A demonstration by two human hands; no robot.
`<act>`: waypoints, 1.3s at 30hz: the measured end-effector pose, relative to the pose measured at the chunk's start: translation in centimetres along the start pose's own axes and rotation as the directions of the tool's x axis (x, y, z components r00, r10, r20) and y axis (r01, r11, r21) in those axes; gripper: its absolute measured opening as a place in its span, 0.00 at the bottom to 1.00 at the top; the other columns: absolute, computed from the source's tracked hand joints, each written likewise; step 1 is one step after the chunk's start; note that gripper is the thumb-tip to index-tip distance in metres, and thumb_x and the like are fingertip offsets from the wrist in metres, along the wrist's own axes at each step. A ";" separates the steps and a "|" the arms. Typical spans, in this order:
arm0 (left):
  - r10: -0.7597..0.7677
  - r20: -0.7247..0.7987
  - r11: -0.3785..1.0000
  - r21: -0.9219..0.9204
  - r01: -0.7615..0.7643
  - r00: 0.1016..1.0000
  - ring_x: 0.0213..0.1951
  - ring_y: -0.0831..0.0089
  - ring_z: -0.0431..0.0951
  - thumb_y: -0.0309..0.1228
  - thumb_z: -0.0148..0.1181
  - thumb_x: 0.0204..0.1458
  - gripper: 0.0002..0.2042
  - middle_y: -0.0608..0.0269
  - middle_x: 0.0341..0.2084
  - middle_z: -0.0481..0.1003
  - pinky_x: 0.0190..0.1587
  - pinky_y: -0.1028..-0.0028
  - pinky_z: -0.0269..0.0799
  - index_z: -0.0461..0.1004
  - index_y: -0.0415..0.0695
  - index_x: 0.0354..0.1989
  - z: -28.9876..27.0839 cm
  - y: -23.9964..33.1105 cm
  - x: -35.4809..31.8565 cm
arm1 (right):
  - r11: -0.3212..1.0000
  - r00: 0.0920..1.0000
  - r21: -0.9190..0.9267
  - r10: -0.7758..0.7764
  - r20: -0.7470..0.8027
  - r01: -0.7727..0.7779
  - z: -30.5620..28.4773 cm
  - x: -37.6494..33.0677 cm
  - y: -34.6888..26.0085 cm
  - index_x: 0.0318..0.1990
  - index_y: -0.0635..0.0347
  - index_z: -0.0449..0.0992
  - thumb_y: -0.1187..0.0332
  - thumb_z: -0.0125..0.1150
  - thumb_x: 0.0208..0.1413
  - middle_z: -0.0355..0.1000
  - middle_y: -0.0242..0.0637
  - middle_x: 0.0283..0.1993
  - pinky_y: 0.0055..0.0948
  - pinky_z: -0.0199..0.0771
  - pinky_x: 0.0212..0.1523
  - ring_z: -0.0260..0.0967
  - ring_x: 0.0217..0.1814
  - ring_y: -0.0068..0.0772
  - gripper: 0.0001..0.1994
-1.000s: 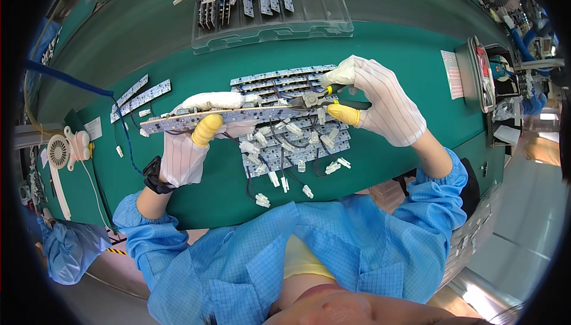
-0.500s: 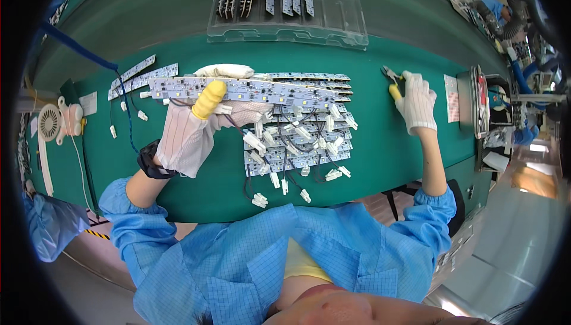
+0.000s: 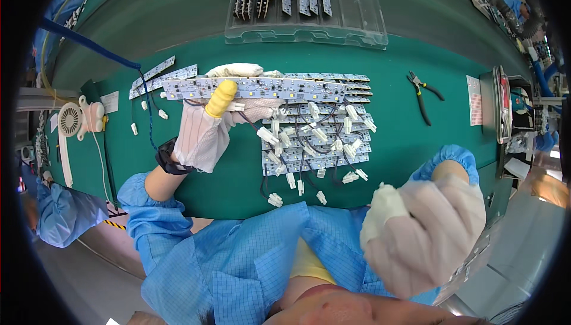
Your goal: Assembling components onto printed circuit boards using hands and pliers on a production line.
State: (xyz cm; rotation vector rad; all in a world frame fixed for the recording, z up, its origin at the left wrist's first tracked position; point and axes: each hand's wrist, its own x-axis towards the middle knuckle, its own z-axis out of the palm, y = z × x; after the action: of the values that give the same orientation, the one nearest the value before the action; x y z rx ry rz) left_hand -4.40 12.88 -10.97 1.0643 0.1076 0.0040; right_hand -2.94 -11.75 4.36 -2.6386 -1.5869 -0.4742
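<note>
My left hand (image 3: 205, 132), in a white glove with a yellow cot on the thumb, is closed around a long white LED circuit board (image 3: 262, 91) and holds it level. Beneath and to the right of it lie several similar LED boards (image 3: 364, 120) in rows, with dark wires and white plug connectors (image 3: 319, 134) hanging toward me. Close to the camera at the lower right is my raised right hand (image 3: 425, 233), gloved in white, its fingers curled in; I see nothing in them. A pair of pliers (image 3: 423, 96) with yellow-and-black handles rests on the green mat, apart from both hands.
A clear plastic tray (image 3: 357, 30) with more boards stands at the back. Two loose LED strips (image 3: 172, 78) lie at the left, near a small fan (image 3: 71, 120). A blue cord (image 3: 146, 93) runs to my left wristband. A metal-sided bin (image 3: 491, 108) is at the right.
My right hand has let go of the pliers and come back and up toward the camera, fingers curled. The pliers stay on the mat. My left hand still holds the board; the whole view has shifted slightly.
</note>
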 end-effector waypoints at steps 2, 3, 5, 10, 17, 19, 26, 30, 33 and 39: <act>-0.025 0.010 1.000 0.010 0.025 1.000 0.45 0.55 0.78 0.38 0.51 0.60 0.21 0.44 0.48 0.71 0.43 0.65 0.80 0.63 0.34 0.55 0.7 0.3 0.5 | 0.999 0.996 -0.035 -0.011 0.093 0.014 -1.0 -0.1 -0.4 0.22 0.63 0.71 0.68 0.61 0.24 0.68 0.41 0.28 0.30 0.55 0.18 0.62 0.20 0.35 0.13; -0.047 0.007 0.999 0.011 0.047 0.999 0.45 0.55 0.78 0.38 0.51 0.60 0.21 0.44 0.48 0.71 0.43 0.65 0.80 0.63 0.34 0.55 0.9 0.4 0.7 | 1.000 0.998 -0.009 -0.017 0.062 0.017 -0.9 -0.3 -0.5 0.23 0.63 0.72 0.68 0.61 0.24 0.68 0.42 0.27 0.30 0.55 0.18 0.62 0.20 0.35 0.12; -0.030 0.008 1.000 0.001 0.030 1.000 0.45 0.55 0.78 0.37 0.51 0.61 0.21 0.43 0.48 0.71 0.43 0.64 0.80 0.63 0.34 0.55 0.8 0.4 0.7 | 0.997 0.999 0.054 -0.053 -0.009 0.053 -0.1 -0.9 -0.4 0.23 0.63 0.73 0.69 0.60 0.25 0.69 0.42 0.27 0.30 0.56 0.18 0.63 0.21 0.35 0.11; -0.058 0.059 0.998 -0.021 0.059 0.997 0.47 0.53 0.77 0.37 0.49 0.61 0.19 0.43 0.49 0.71 0.46 0.63 0.79 0.64 0.36 0.55 0.4 0.2 0.9 | 0.996 0.988 0.085 -0.003 -0.153 0.016 3.2 -2.3 -0.9 0.24 0.61 0.74 0.69 0.59 0.24 0.67 0.38 0.25 0.31 0.58 0.21 0.63 0.22 0.33 0.12; 0.011 0.145 0.996 -0.087 0.001 0.989 0.53 0.55 0.72 0.42 0.51 0.60 0.26 0.42 0.57 0.64 0.52 0.65 0.75 0.59 0.36 0.59 0.7 0.1 1.0 | 0.637 0.942 0.759 0.320 -0.104 -0.132 11.8 2.0 5.8 0.60 0.56 0.64 0.67 0.66 0.46 0.66 0.46 0.55 0.29 0.75 0.37 0.70 0.46 0.37 0.31; -0.048 0.256 0.999 0.010 0.047 0.965 0.54 0.58 0.72 0.43 0.52 0.58 0.28 0.43 0.57 0.64 0.53 0.65 0.74 0.57 0.35 0.61 0.9 0.4 1.1 | 0.205 0.899 0.896 0.290 0.329 -0.394 13.1 1.1 6.5 0.56 0.63 0.67 0.54 0.58 0.57 0.69 0.39 0.49 0.24 0.72 0.38 0.71 0.38 0.26 0.26; 0.104 0.209 0.899 0.399 -0.182 0.972 0.47 0.67 0.75 0.38 0.63 0.50 0.37 0.51 0.48 0.72 0.42 0.73 0.76 0.52 0.34 0.64 -0.2 2.1 1.7 | -0.140 0.828 0.939 0.444 0.342 -0.314 14.1 0.3 8.9 0.49 0.65 0.71 0.45 0.65 0.48 0.70 0.31 0.28 0.12 0.60 0.20 0.63 0.20 0.15 0.32; 0.192 0.069 0.912 0.356 -0.204 0.979 0.45 0.70 0.75 0.40 0.65 0.50 0.33 0.54 0.46 0.73 0.51 0.71 0.71 0.59 0.34 0.59 0.1 2.5 1.3 | -0.119 0.821 0.927 0.434 0.371 -0.355 14.1 -0.1 9.7 0.50 0.65 0.70 0.53 0.61 0.55 0.70 0.32 0.27 0.13 0.59 0.20 0.62 0.19 0.15 0.24; 0.369 0.141 0.715 0.588 -0.378 0.919 0.43 0.72 0.76 0.35 0.65 0.50 0.25 0.57 0.44 0.74 0.49 0.73 0.72 0.66 0.35 0.53 -0.5 2.0 1.4 | -0.198 0.823 0.925 0.423 0.379 -0.324 13.7 -0.3 9.8 0.50 0.66 0.71 0.58 0.60 0.57 0.71 0.33 0.28 0.14 0.61 0.21 0.63 0.21 0.16 0.21; 0.490 0.257 0.382 0.796 -0.470 0.833 0.33 0.73 0.79 0.37 0.69 0.42 0.19 0.61 0.35 0.77 0.37 0.78 0.74 0.77 0.44 0.42 -0.9 2.1 2.0 | -0.115 0.832 0.971 0.501 0.239 -0.210 13.3 0.0 10.1 0.55 0.69 0.65 0.56 0.63 0.54 0.66 0.29 0.21 0.14 0.59 0.20 0.61 0.17 0.15 0.29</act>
State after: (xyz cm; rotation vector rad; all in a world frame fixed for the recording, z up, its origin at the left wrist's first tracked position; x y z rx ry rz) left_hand -2.42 14.78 -9.74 2.0677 -0.2293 0.5651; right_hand 9.09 -14.31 -6.97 -1.4951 -0.4695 0.3788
